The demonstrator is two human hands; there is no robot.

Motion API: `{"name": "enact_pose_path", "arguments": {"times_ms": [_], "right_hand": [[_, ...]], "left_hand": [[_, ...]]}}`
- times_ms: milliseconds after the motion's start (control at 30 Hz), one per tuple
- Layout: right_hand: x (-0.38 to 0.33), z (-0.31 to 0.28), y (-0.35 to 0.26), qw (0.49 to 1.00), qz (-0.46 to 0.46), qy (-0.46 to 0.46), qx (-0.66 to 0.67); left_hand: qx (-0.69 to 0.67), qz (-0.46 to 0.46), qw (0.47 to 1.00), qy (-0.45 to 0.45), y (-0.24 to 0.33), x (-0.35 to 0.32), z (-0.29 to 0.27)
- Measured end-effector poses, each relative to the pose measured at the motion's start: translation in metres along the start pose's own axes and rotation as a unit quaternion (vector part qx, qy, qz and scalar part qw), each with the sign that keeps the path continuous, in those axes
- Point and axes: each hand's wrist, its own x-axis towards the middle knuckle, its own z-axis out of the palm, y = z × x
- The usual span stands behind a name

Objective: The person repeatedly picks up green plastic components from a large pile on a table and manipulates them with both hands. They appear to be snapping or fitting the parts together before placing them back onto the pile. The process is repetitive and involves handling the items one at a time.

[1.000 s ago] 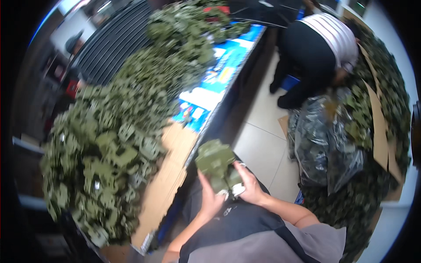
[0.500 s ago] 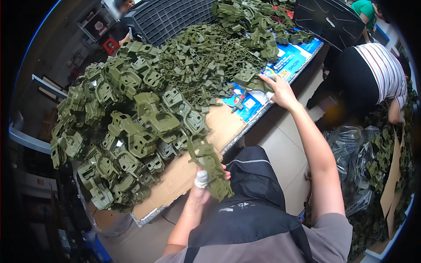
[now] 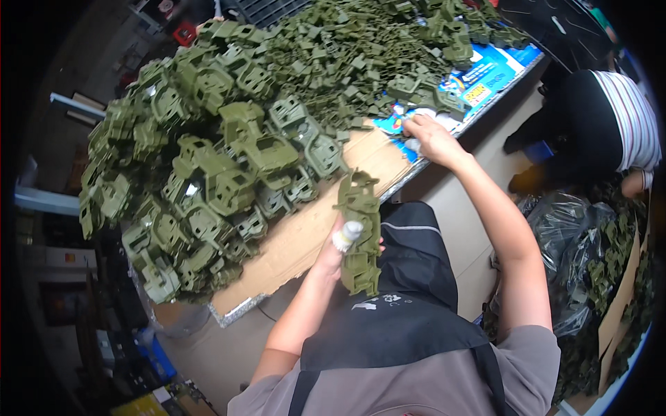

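My left hand grips a dark green plastic toy vehicle body from its left side, its thumb wrapped in white tape. The long shell with cut-out openings is held roughly upright above my lap, just off the table's edge. At the table edge, my right hand reaches over a blue printed sheet, fingers drawn together and pointing down. Whatever lies between its fingertips is too small or hidden to make out. Just beyond these fingers lies a green vehicle part.
A high heap of green vehicle bodies covers the table's left, with small green parts behind. Cardboard lines the front edge. On the right, a person in a striped top bends beside clear plastic bags and more green pieces.
My left hand has risen and moved right, turning the vehicle body more upright. My right fingers have come off the green part onto the sheet nearer me. The whole view has shifted.
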Motion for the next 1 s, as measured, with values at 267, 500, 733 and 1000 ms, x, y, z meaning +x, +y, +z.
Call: {"name": "enact_pose_path", "arguments": {"times_ms": [267,500,733,1000], "right_hand": [[-0.076,-0.048,-0.105,0.978,0.018,0.073,0.194],[-0.097,-0.073,-0.132,0.999,-0.004,-0.025,0.040],[-0.109,-0.072,-0.132,0.994,0.005,-0.062,0.085],[-0.115,-0.058,-0.124,0.992,-0.020,-0.057,0.112]], "left_hand": [[0.047,-0.050,0.998,0.004,0.004,0.003,0.021],[0.209,-0.058,0.974,-0.065,0.001,0.006,0.045],[0.239,-0.075,0.964,-0.093,0.005,0.003,0.050],[0.350,-0.027,0.931,-0.103,-0.007,0.000,0.050]]}}
